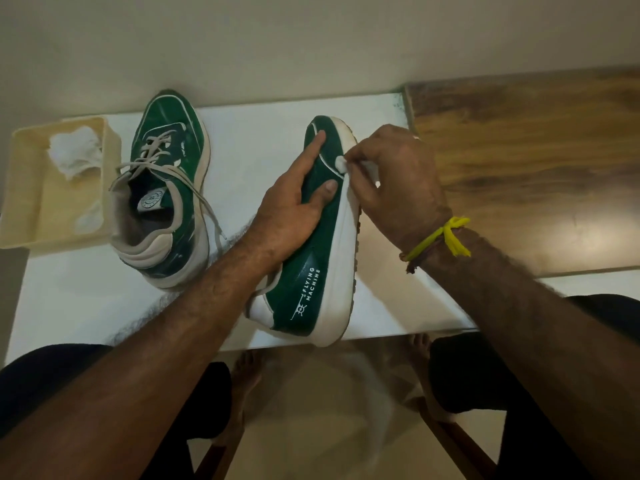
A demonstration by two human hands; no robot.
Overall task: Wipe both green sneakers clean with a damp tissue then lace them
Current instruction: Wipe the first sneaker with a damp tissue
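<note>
We see two green sneakers on a white table (pixel 311 109), viewed from above over the person's forearms. The right-hand sneaker (pixel 308 271) lies tipped on its side near the table's near edge, its white sole (pixel 341 258) facing right and its green flank with white lettering facing up, the toe pointing away from us. Our left hand (pixel 294 202) steadies it from the left: the palm lies against the upper and the fingers are spread apart and laid flat across the green side, the forefinger stretched toward the toe and the thumb pressed lower down near the sole edge. Our right hand (pixel 394 181) hangs over the sole from the right, its fingertips drawn together and pinching a small wad of white tissue (pixel 341 163), which touches the shoe where the green meets the white rim near the toe. A yellow thread (pixel 446 237) is tied round the right wrist. The other sneaker (pixel 166 188) stands upright on its sole to the left, well apart from the held one, its grey laces (pixel 194 188) loose and trailing toward the near right. Just beside it, at the table's left edge, sits a cream tray (pixel 24 188) holding crumpled white tissue (pixel 74 155). A wooden surface (pixel 519 150) adjoins the table on the right.
</note>
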